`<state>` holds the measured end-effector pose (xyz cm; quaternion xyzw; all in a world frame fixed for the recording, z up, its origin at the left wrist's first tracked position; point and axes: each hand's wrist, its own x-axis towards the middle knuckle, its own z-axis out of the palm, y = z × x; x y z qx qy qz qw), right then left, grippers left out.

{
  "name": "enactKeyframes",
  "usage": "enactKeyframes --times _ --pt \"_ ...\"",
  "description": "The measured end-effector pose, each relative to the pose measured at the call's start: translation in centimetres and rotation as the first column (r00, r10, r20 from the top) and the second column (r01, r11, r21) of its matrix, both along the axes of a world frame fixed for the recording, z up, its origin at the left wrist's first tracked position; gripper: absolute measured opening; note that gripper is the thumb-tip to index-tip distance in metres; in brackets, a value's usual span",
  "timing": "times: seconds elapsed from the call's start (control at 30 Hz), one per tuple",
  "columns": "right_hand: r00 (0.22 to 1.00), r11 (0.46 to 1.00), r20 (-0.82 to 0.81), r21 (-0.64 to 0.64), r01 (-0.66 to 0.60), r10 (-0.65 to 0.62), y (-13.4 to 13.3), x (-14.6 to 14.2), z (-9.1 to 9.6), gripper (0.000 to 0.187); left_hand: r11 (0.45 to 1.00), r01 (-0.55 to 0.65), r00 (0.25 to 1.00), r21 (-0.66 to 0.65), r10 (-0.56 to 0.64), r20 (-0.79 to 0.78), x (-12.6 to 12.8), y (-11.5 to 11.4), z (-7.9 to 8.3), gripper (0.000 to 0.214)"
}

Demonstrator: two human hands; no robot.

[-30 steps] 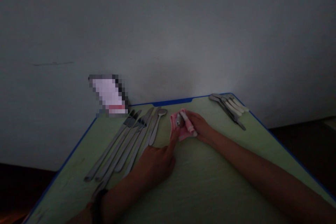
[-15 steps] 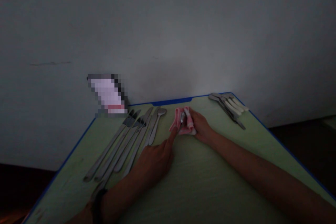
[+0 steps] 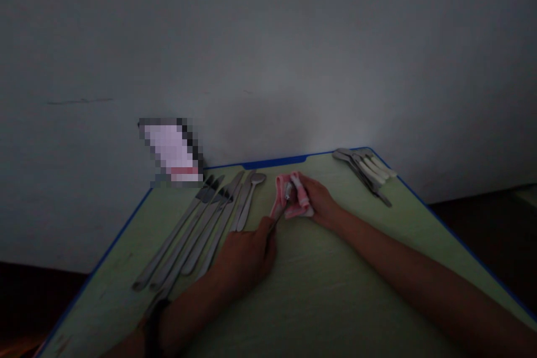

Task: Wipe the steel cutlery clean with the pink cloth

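Left hand (image 3: pixel 247 254): fingers closed round the handle of a small metal utensil (image 3: pixel 288 192), likely a spoon; exact type too dim for us to call. Right hand (image 3: pixel 321 198): fingers closed on a folded pink cloth (image 3: pixel 279 190), which wraps partly round the utensil's head. Both sit over the middle of the surface (image 3: pixel 323 291), near its far side; we can't tell whether the cloth touches it.

Risks as we judge them. Main one: utensil twists or slips, since the handle is thin and the left hand grips it well below the head; a hard pull from the cloth side could turn it. Second: cloth bunches or slides off, as its near edge hangs loose and only the right hand has it. Third: left forearm and dark wristband (image 3: pixel 153 327) overlap the handle ends of the cutlery row (image 3: pixel 204 239) in our view; contact is unclear, but a low sweep could knock pieces out of line. The spoon (image 3: pixel 259 178) at the row's right end lies nearest the cloth, so it could get nudged too. The pile (image 3: pixel 363 176) at far right, white handles included, is well apart: low risk.
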<state>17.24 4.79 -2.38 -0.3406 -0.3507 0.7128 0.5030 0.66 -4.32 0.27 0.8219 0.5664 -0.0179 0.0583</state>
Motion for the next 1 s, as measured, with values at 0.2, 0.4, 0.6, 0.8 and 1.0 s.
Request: enactKeyframes --times 0.2,0.4,0.6,0.8,1.0 --pt "0.996 0.998 0.072 0.042 -0.050 0.047 -0.4 0.2 0.6 0.030 0.999 0.042 0.999 -0.010 -0.042 -0.002 -0.3 0.1 -0.4 0.027" --pt "0.989 0.994 0.118 0.047 -0.098 0.092 -0.7 0.1 0.8 0.029 0.996 0.089 0.996 -0.012 -0.089 -0.026 -0.3 0.1 -0.1 0.031" --pt "0.995 0.998 0.080 0.039 -0.055 0.052 -0.9 0.1 1.5 0.020 0.995 0.089 0.995 -0.050 -0.086 0.058 -0.5 0.1 0.2 0.039" --pt "0.944 0.952 -0.180 -0.081 -0.296 0.278 -0.1 0.8 0.7 0.021 0.968 0.050 0.934 -0.246 0.042 0.354 -0.2 -0.6 0.5 0.047" --pt "0.911 0.973 -0.358 -0.023 -0.230 0.206 0.1 0.4 1.4 0.019 0.905 0.013 0.769 -0.426 0.263 0.583 0.2 -1.3 1.3 0.051"
